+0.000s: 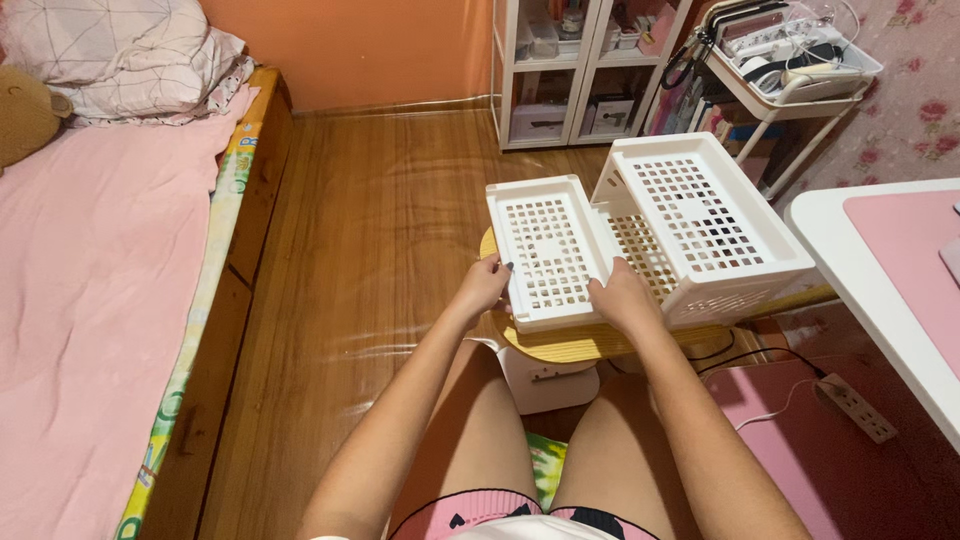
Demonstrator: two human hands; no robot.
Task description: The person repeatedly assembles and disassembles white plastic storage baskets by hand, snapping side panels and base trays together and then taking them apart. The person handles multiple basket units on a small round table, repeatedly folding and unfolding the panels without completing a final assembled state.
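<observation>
Both hands on the small white tray [545, 250]: left hand [484, 285] grips its left edge, right hand [622, 297] closed on its near right corner, seemingly resting above the wooden stool [560, 342], beside the larger basket [700, 225].

The scene is seen from one head-worn camera, tilted steeply down and forward. The bare thighs are seen close below.

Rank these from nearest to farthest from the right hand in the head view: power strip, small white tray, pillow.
From the right hand:
1. Small white tray, in its grip, just left.
2. Power strip, on the floor, lower right.
3. Pillow, on the bed, far upper left.
</observation>
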